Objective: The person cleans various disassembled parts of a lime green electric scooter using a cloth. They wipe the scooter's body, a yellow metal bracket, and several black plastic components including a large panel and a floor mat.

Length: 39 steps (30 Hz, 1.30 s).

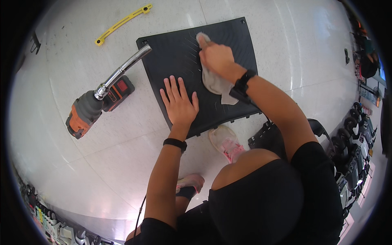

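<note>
Before me a black plastic panel (171,58) lies on the pale floor, with holes at its two far corners and small clips along its near edge. My left hand (182,103) rests palm down on the panel's left part, fingers spread, holding nothing. A greyish-white cloth (214,82) is bunched in my right hand (216,57), which presses it on the panel right of the middle. Part of the cloth trails back towards my right wrist. Fine pale lines mark the panel's surface beside the cloth.
An orange and grey cordless power tool (84,113) with a long chrome socket extension (125,67) lies left of the panel; its tip overlaps the panel's corner in view. A yellow slotted strip (122,23) lies beyond. Another black part (266,137) sits by my right leg. Wheeled machines (349,147) line the right.
</note>
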{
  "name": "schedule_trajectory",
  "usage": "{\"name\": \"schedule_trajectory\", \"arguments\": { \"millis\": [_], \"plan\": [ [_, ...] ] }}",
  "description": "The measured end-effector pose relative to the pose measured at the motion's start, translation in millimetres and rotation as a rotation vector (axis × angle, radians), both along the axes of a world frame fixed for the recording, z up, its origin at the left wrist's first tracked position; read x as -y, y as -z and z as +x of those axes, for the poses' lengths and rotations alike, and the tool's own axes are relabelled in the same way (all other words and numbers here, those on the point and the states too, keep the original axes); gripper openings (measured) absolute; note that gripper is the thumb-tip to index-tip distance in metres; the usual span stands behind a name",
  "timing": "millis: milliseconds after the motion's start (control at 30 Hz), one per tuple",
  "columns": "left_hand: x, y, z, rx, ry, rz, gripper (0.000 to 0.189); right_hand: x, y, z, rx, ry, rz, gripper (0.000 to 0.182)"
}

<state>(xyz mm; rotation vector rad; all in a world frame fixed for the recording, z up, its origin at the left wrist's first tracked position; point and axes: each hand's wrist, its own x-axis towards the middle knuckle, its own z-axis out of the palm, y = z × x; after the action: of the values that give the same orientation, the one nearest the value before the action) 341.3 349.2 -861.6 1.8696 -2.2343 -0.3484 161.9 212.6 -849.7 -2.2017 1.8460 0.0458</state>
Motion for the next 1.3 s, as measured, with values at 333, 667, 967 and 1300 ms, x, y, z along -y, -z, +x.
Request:
{"name": "schedule_trajectory", "arguments": {
  "millis": [333, 667, 967, 1300],
  "plan": [
    [-3, 2, 1, -0.023, 0.007, 0.013, 0.064, -30, 5, -5, 0.000, 0.150, 0.035, 0.051],
    [2, 2, -7, 0.061, 0.048, 0.033, 0.065, 45, -2, -59, -0.127, 0.160, -0.018, 0.042],
    [1, 0, 0, 0.071, 0.014, 0.071, 0.065, -56, -9, -6, 0.076, 0.237, 0.217, 0.062],
    [7, -1, -2, -0.060, -0.014, 0.022, 0.063, 23, -16, -57, 0.010, 0.269, 0.125, 0.056]
  ]
}}
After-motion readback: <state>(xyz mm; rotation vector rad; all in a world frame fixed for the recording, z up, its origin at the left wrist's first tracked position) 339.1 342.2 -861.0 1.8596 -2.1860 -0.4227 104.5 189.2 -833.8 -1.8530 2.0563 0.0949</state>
